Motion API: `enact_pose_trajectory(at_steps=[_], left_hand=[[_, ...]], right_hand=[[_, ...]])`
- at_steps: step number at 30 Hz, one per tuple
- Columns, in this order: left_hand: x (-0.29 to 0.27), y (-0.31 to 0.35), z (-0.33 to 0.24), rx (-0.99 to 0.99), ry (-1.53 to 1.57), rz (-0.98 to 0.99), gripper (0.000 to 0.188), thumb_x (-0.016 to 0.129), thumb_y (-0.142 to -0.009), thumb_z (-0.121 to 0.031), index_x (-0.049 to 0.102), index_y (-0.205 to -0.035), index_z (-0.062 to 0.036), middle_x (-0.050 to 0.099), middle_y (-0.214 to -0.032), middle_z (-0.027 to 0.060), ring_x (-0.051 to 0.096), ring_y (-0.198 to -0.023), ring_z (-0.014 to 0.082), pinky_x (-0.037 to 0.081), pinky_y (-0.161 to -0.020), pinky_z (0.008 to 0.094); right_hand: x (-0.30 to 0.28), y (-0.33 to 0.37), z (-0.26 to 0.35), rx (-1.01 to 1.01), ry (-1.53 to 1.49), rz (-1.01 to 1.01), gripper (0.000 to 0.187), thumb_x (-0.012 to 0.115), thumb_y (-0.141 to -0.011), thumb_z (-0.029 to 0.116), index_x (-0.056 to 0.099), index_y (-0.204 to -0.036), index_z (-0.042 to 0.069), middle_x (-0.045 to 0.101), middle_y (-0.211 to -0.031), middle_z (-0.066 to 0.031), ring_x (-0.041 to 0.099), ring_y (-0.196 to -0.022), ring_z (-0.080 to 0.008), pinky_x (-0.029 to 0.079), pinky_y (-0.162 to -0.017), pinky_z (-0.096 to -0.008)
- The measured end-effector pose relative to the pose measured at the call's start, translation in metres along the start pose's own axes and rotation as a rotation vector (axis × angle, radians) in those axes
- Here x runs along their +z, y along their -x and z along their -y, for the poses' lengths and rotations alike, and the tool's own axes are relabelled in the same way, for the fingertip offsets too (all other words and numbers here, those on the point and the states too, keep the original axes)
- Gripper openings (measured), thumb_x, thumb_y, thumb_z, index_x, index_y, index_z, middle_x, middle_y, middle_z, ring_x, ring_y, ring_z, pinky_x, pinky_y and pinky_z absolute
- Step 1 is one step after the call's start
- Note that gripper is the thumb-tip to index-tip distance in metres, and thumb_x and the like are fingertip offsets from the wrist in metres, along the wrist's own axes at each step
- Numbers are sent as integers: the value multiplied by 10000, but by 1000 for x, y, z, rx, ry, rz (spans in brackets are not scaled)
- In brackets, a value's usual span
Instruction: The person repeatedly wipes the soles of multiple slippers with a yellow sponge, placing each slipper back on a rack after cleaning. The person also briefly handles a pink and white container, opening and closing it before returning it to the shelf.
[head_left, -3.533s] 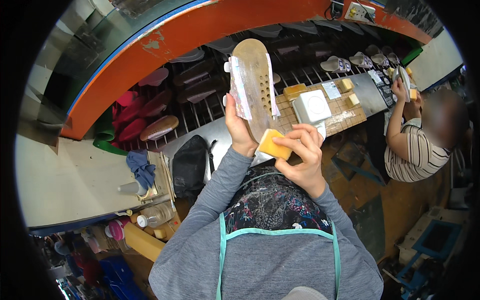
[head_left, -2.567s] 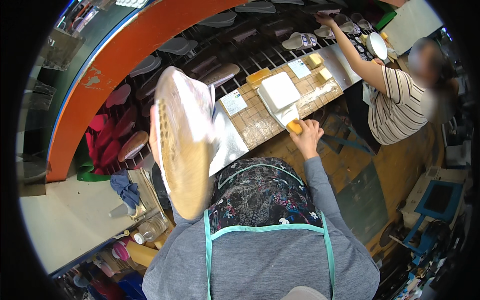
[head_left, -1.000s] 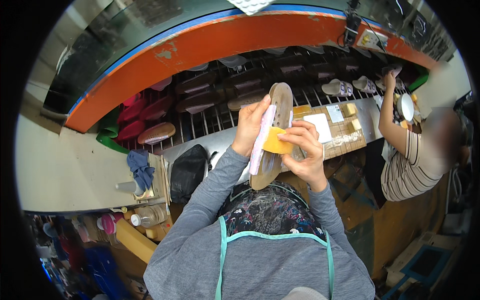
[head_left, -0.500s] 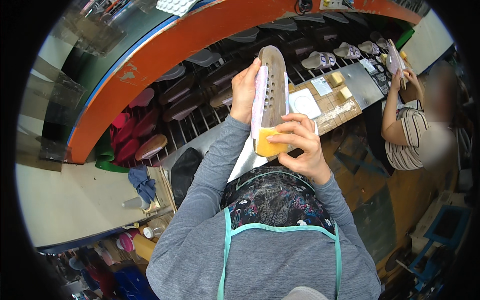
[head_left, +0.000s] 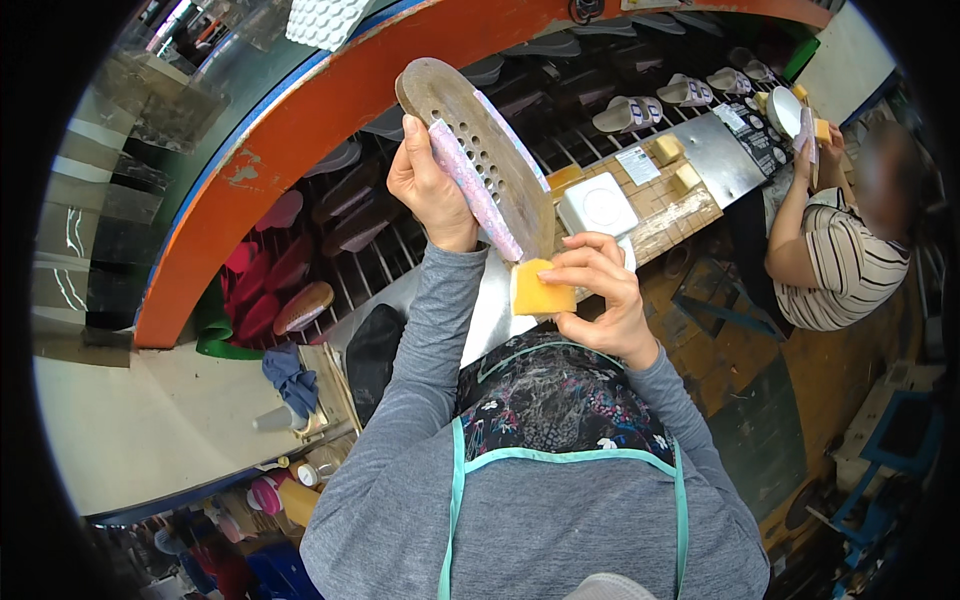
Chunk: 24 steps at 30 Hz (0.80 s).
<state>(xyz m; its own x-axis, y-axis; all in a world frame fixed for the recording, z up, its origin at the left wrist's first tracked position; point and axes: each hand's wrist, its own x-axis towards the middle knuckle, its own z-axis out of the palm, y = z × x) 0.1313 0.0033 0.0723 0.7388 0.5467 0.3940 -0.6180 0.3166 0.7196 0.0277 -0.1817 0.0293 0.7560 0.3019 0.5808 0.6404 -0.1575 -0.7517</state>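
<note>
My left hand (head_left: 440,195) grips a brown sole-shaped shoe piece (head_left: 512,165) by its left edge, holding it up at a slant. Rows of holes run through the piece. A pink speckled strip (head_left: 468,185) lines its left side, and a pale patterned strip shows along the right. Between the fingers and thumb of my right hand (head_left: 607,300) is a yellow sponge (head_left: 542,288). It sits right at the lower end of the shoe piece; whether they touch I cannot tell.
Beyond, slippers (head_left: 627,115) and brown soles lie on a barred rack under an orange curved frame (head_left: 235,185). A white box (head_left: 598,207) and yellow sponge blocks (head_left: 686,178) stand on the bench (head_left: 670,222). At right a co-worker in a striped shirt (head_left: 850,260) handles another piece.
The shoe piece has tilted, its far end swinging left with my left hand. My right hand and the sponge stay nearly in place, and the view has shifted slightly.
</note>
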Motion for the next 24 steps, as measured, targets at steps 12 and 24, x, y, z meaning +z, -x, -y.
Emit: enact_pose_trajectory(at_steps=[12,24], left_hand=[[-59,-13,16,-449,191,-126,405,516,-995,-407,644,-1043,-26,685,-926,57,665,-761,145,549,-707,280],[-92,9,4,-658,333,-30,462,515,-980,-451,638,-1122,-28,698,-970,84,680,-829,175,560,-769,299]], right_hand=[[9,-6,-6,-59,252,37,413,677,-583,88,757,-979,173,651,-982,12,538,-1088,-268,336,-959,-414],[40,-39,10,-163,435,48,454,713,-601,153,739,-1053,188,614,-961,-18,531,-1065,-269,301,-934,-422]])
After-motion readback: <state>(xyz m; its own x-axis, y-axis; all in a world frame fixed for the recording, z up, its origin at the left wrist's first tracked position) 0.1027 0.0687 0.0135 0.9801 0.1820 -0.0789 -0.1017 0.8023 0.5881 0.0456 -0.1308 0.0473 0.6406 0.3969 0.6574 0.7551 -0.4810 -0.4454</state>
